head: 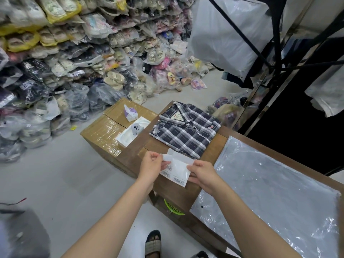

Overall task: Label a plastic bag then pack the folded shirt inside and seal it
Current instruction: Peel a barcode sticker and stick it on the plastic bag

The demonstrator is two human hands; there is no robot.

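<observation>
Paper-thin label sheet at centre frame looked light and floppy to me; left hand pinched its peeling corner, right hand gripped the opposite edge.
</observation>
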